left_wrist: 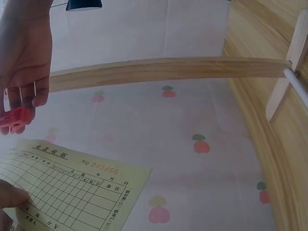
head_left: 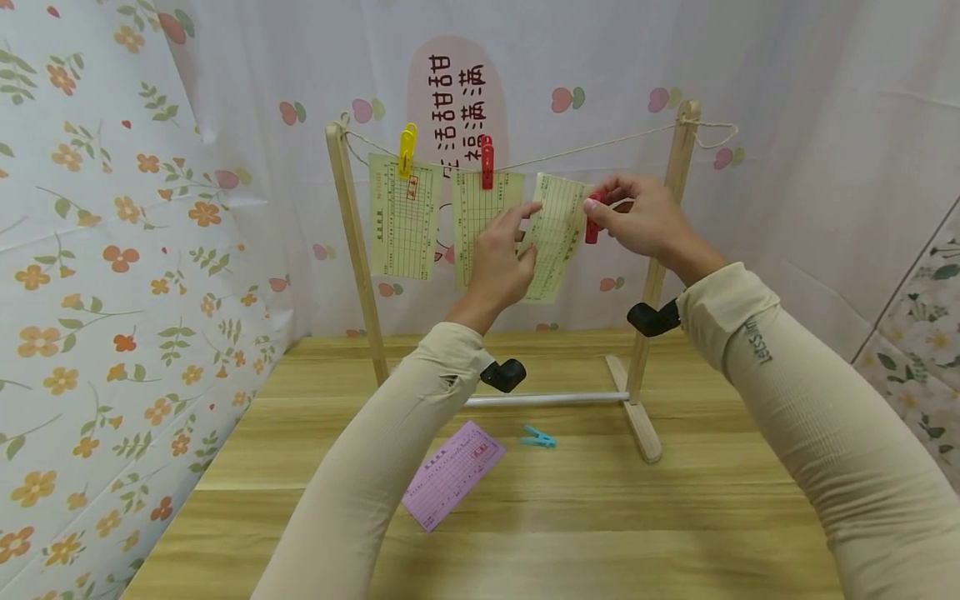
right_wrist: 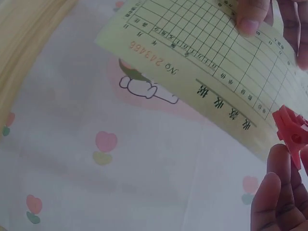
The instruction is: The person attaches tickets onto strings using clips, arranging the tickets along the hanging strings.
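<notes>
My left hand [head_left: 501, 260] pinches a pale yellow receipt slip [head_left: 556, 229], its thumb on the printed face in the right wrist view. The slip [right_wrist: 192, 53] hangs tilted, its top edge a little below the string [head_left: 585, 153]. Beside the slip's upper right edge, my right hand [head_left: 648, 218] holds a red clothespin [head_left: 592, 223] by thumb and fingers. To the left, a yellow clothespin [head_left: 407, 151] pins one yellow receipt [head_left: 405, 225] to the string. A second red clothespin [head_left: 487, 162] holds another yellow receipt [head_left: 465, 217], partly hidden behind my left hand.
The string runs between two wooden posts [head_left: 356, 242] [head_left: 678, 158], joined low down by a white rod [head_left: 547, 400]. On the wooden table [head_left: 600, 517] lie a pink receipt [head_left: 455, 475] and a blue clothespin [head_left: 538, 437]. Patterned curtains [head_left: 150, 250] stand behind and beside the table.
</notes>
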{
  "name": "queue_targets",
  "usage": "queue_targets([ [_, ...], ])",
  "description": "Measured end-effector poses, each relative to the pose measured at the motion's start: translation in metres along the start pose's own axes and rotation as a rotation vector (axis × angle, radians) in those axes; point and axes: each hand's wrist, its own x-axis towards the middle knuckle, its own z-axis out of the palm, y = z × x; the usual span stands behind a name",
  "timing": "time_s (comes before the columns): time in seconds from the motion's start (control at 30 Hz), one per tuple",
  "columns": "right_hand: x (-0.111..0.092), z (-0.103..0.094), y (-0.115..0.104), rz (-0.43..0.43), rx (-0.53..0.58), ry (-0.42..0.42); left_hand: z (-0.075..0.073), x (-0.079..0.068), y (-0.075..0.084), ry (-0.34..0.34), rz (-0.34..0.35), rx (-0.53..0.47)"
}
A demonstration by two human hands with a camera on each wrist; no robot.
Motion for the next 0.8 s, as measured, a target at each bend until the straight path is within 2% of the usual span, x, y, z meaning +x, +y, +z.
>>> queue_targets([
  [0.2,0.005,-0.004,-0.006,-0.005,0.034,0.028,0.003,0.002,0.002,0.019,-0.013,-0.020],
  [0.37,0.008,-0.011,-0.012,-0.037,0.074,0.055,0.006,0.004,0.003,0.068,-0.005,-0.029],
  [0.67,0.012,-0.018,-0.024,-0.027,0.044,0.096,0.012,0.003,0.002,0.131,-0.003,-0.113],
  [0.8,0.017,-0.021,-0.028,-0.051,0.063,0.121,0.014,0.002,0.001,0.137,0.026,-0.119],
])
